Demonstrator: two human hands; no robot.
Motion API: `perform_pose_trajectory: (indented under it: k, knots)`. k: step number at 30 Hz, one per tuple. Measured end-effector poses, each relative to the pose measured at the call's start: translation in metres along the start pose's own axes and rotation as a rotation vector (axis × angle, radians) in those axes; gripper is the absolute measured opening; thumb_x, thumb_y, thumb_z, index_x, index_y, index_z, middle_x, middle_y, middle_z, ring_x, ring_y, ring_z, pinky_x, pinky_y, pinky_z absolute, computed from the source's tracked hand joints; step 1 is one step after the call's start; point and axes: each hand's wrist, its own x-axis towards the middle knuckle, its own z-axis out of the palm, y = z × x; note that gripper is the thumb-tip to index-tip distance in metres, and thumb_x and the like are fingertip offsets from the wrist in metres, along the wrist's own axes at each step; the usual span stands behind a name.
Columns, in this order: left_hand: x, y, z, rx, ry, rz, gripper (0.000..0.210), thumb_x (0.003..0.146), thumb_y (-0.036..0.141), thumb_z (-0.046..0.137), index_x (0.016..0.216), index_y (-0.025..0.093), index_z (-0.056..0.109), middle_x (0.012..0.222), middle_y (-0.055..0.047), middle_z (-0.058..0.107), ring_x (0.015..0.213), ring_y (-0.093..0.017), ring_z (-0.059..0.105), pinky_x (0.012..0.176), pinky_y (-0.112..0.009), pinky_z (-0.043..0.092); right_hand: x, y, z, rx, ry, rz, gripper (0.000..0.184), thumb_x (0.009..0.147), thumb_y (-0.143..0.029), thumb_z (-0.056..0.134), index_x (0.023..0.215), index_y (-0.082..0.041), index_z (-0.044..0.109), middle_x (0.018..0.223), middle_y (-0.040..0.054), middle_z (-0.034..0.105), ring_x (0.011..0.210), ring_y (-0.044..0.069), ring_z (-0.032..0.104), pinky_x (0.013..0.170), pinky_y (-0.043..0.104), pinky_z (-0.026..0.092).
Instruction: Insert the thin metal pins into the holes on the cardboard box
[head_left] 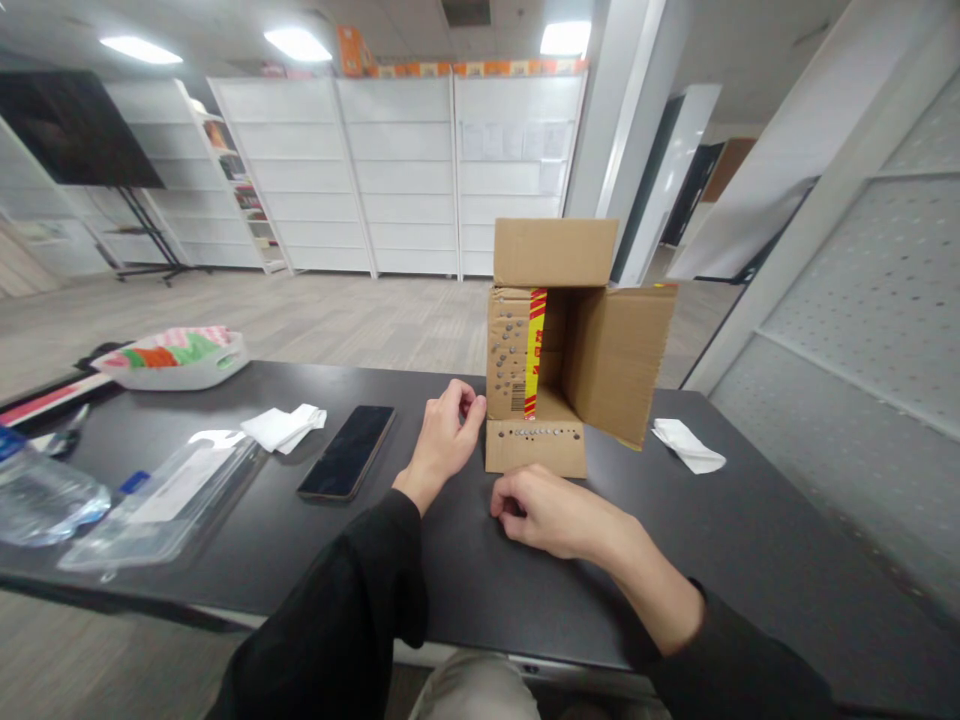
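Observation:
A cardboard box (508, 352) stands on the dark table with its open side facing me. Its flaps are folded out, and one lies low toward me. Small grey round studs and holes dot the left front panel, beside a red-and-yellow tape strip (535, 355). A row of small studs or holes crosses the lower flap (534, 458). My left hand (448, 432) is curled closed at the box's left edge, fingertips against or very near it. My right hand (546, 508), also closed, rests just in front of the lower flap. Whatever either hand's fingers hold is hidden.
To the left lie a phone (349, 452), a folded tissue (285, 428), a clear plastic case (169, 500) and a water bottle (49, 495). Farther back is a white basket (176, 372) with colourful contents. Another tissue (688, 446) lies right of the box, near a partition (862, 300).

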Motion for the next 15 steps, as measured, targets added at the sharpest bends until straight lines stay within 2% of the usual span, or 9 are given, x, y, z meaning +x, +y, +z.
perform_pose_trajectory:
  k: [15]
  knots:
    - [0.0001,0.0017,-0.0008,-0.007,-0.002,-0.013,0.021,0.095,0.038,0.046,0.082,0.022,0.048,0.073,0.001,0.058,0.066,-0.014,0.055,0.069,-0.029,0.043,0.0016,0.0066,-0.0007,0.058,0.020,-0.036,0.018,0.072,-0.006,0.058,0.079,-0.020,0.066,0.066,-0.0042,0.061,0.060,0.011,0.053,0.058,0.021,0.036]
